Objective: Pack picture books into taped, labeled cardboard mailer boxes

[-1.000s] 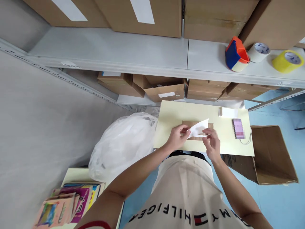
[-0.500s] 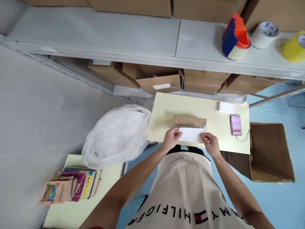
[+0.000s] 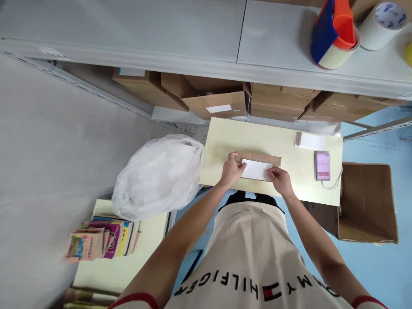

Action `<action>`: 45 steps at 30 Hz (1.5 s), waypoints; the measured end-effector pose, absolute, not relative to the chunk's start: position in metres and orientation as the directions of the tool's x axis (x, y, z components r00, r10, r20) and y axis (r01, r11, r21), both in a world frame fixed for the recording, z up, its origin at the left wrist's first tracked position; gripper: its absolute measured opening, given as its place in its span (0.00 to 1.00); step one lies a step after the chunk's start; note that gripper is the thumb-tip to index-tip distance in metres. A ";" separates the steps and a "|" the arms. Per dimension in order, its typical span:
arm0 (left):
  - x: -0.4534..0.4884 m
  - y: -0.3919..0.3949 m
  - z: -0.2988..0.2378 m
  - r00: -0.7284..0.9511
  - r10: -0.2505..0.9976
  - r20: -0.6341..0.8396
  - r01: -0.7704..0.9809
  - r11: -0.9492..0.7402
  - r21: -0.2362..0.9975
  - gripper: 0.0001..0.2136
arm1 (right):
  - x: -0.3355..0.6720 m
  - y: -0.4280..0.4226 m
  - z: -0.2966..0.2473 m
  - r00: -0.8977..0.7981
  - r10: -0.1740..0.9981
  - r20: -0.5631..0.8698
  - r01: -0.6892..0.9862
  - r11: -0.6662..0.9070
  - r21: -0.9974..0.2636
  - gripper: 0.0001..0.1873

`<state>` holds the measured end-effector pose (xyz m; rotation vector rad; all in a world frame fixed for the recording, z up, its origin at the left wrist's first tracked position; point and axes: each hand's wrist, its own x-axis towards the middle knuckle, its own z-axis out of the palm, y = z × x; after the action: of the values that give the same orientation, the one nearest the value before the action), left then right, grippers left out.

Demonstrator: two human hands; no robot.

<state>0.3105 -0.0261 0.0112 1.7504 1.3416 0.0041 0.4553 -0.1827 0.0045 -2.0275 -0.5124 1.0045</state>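
Observation:
A blank white label (image 3: 256,170) lies over the near part of a flat brown cardboard parcel (image 3: 259,157) on the cream table (image 3: 222,137). My left hand (image 3: 232,171) pinches the label's left end with the thumb, its fingers resting at the parcel's left edge. At the label's right end, my right hand (image 3: 280,179) holds the corner between thumb and fingers. The parcel's near part is covered by the label. Whether the label is stuck down, I cannot tell.
A stack of white labels (image 3: 310,140) and a phone (image 3: 322,165) with a cable lie on the table's right. An open carton (image 3: 367,201) stands beyond. Left are a white plastic bag (image 3: 157,176) and several books (image 3: 106,236). A tape dispenser (image 3: 334,36) sits on the shelf (image 3: 180,34).
Both hands have brought the label away from my body, from the parcel's near edge to over the parcel. The view has tilted, so the shelf sits higher in the picture.

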 end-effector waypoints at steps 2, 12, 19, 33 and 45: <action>0.312 -0.025 0.011 0.405 0.762 -0.506 0.792 -0.016 0.611 0.22 | 0.457 -0.181 0.004 0.605 0.634 -0.482 0.018 -0.616 -0.788 0.16; 0.317 -0.024 0.013 0.437 0.755 -0.489 0.863 -0.199 0.465 0.24 | 0.452 -0.178 0.007 0.641 0.609 -0.467 0.168 -0.705 -0.689 0.11; 0.322 -0.021 0.021 0.501 0.721 -0.479 0.862 -0.368 0.348 0.23 | 0.452 -0.175 0.011 0.628 0.645 -0.436 0.357 -0.736 -0.574 0.12; 0.295 -0.033 0.015 0.861 0.479 -0.174 0.507 -0.773 0.381 0.23 | 0.428 -0.180 0.014 0.379 0.920 -0.100 0.882 -0.392 -0.261 0.26; 0.254 -0.025 -0.013 0.986 0.044 -0.162 0.104 -0.917 0.384 0.36 | 0.421 -0.216 -0.017 0.205 0.972 -0.118 0.960 -0.223 -0.167 0.40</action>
<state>0.2539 -0.0250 -0.0134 2.7291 0.1057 -0.2110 0.4214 -0.2162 -0.0168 -2.3934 -1.9221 0.3052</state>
